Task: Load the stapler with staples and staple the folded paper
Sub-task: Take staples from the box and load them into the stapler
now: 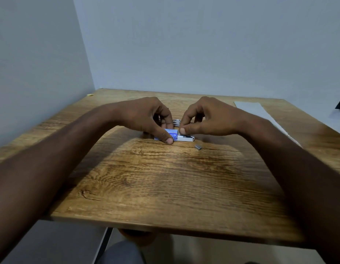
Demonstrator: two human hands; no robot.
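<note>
Both hands meet over the middle of the wooden table (165, 187). The left hand (144, 115) pinches the blue staple box (172, 134), thumb pressed on its near side. The right hand (205, 117) pinches the box's white inner tray (186, 138), which is slid partway out. A short staple strip (198, 147) lies just beside the tray. The stapler (176, 121) sits mostly hidden behind the fingers. The paper (260, 115) lies well apart, right.

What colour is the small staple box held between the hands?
Blue and white staple box, with a white inner tray slid out toward the right; seen in the head view.
</note>
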